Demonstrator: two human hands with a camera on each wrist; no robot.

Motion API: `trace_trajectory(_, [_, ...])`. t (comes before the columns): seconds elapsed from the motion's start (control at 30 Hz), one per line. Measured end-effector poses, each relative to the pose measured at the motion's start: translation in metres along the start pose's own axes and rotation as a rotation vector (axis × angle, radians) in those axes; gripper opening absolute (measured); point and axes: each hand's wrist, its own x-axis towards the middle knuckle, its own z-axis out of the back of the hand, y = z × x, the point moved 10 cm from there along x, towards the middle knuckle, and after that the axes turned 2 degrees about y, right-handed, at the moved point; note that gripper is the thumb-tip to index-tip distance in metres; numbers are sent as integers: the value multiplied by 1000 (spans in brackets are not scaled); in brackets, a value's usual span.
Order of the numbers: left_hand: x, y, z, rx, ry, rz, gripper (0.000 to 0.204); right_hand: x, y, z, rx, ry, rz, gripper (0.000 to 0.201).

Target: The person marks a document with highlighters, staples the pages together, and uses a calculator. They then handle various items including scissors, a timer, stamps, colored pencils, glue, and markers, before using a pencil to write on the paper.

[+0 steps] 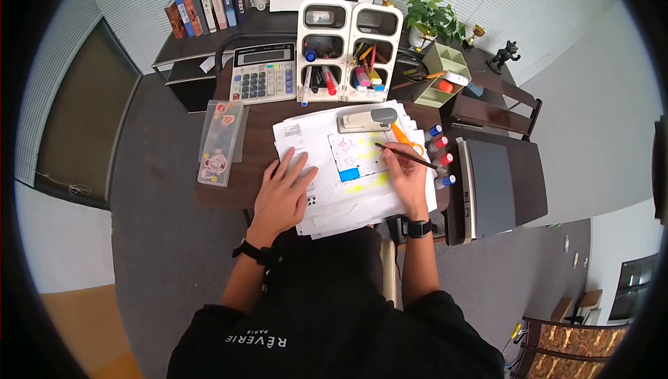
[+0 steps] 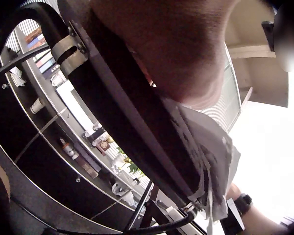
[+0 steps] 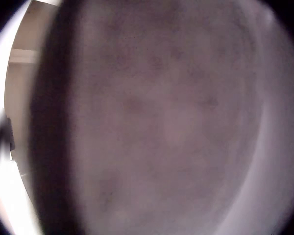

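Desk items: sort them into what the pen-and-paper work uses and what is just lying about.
In use:
- dark pen, in the right hand
- paper stack, under the left hand

Apparently just lying about:
- stapler, on the papers
- orange scissors
- red and blue markers
- calculator

The stack of papers (image 1: 327, 205) lies on the brown desk (image 1: 257, 118), with the left hand (image 1: 280, 194) resting, fingers spread, on its left part and the right hand (image 1: 408, 183) gripping a dark pen (image 1: 410, 157) over its right part. On the papers, toward their far edge, sit a stapler (image 1: 367, 121) and, just beside it, orange scissors (image 1: 406, 139). Beyond the papers stand a calculator (image 1: 263, 73) and a white organizer (image 1: 324, 51) of pens, a clear case (image 1: 221, 144) lies to their left, and four markers (image 1: 442, 160) line their right side.
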Motion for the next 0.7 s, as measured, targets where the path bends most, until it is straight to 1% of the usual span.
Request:
trace_trajectory(0.1, [0,0,-2,17,5,-2,41,-1,1,-5,-11,27,-15,17])
trace_trajectory(0.17, [0,0,-2,8,5,-1,41,-4,-8,-9,82,39,2,18])
trace_trajectory(0.2, [1,1,-2,-1,7,3,41,-7,-13,-11,138,28,-24,18])
trace_trajectory(0.3, [0,0,-2,10,4,-2,41,-8,-18,-8,196,20,-32,18])
trace_trajectory(0.43, [-1,0,-2,25,13,1,42,-10,-23,-9,166,39,-51,17])
trace_trajectory(0.53, [0,1,-4,-7,30,18,44,-8,-22,-9,199,36,-33,17])
trace_trajectory(0.7, [0,1,-5,9,36,20,45,-10,-17,-8,153,17,-28,17])
